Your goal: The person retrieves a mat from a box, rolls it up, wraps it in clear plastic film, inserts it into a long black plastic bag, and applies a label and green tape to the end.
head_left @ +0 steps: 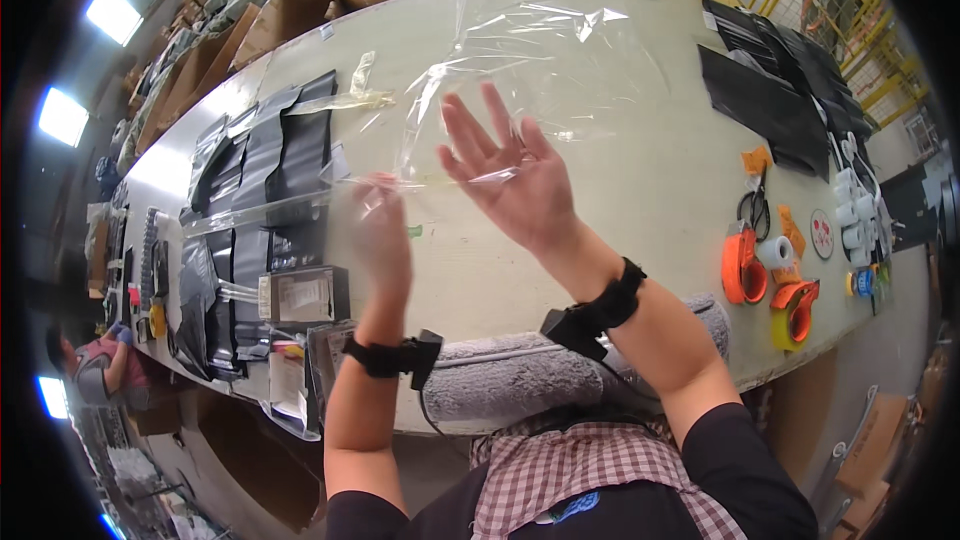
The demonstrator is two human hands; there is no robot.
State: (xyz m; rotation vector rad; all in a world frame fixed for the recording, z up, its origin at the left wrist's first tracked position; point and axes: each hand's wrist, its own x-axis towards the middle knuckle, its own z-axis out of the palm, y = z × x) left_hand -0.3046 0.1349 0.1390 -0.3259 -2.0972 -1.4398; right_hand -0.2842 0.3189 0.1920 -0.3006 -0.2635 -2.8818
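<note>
A large sheet of clear plastic film (560, 60) billows above the table in front of me, creased and shining. My right hand (520, 175) is raised with its palm showing and fingers spread, and the film lies against or around it. Blurred by motion, my left hand (385, 240) has its fingers drawn together at the film's near edge, seemingly pinching it. A strip of the film stretches left from there over black plastic bags. Along the near table edge, just before my body, lies a rolled grey fluffy rug (515, 380).
Black plastic bags (270, 160) are piled on the left, beside a grey box (305, 295). Orange tape dispensers (743, 265), scissors (755, 208) and white rolls (855, 205) sit at the right. More black bags (765, 100) lie far right. A person (100, 370) is at the far left.
</note>
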